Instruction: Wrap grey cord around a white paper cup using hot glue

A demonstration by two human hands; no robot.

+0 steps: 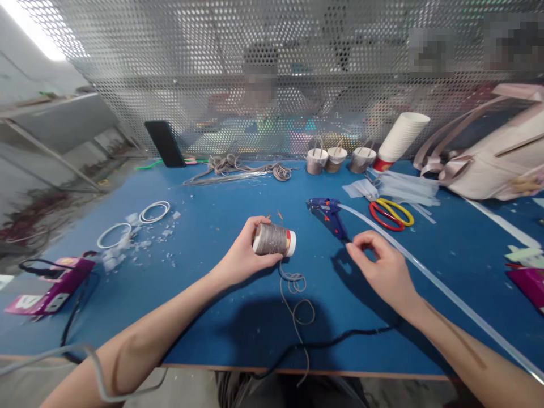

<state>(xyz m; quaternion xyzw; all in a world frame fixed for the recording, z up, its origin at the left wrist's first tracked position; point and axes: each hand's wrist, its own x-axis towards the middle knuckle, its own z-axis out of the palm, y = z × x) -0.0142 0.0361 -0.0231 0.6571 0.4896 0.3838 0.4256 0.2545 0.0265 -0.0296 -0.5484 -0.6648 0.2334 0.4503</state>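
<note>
My left hand (250,249) is wrapped round a paper cup (272,239) that lies on its side, its rim toward the right. Grey cord winds round most of the cup, and a red and yellow strip shows near the rim. The loose cord (302,313) trails from it in loops toward the table's front edge. To the right, my right hand (380,269) is closed, thumb and index finger pinched at the lower end of a blue hot glue gun (329,214). The gun's nozzle points left, and a long clear glue stick (420,266) runs out of its back.
Red-and-yellow-handled scissors (391,215), a leaning paper cup stack (402,136) and several cord-wrapped cups (317,161) stand or lie at the back right. Cord bundles (229,165) and a phone (164,143) are at the back. White rings (155,212) and a purple power strip (55,286) lie left.
</note>
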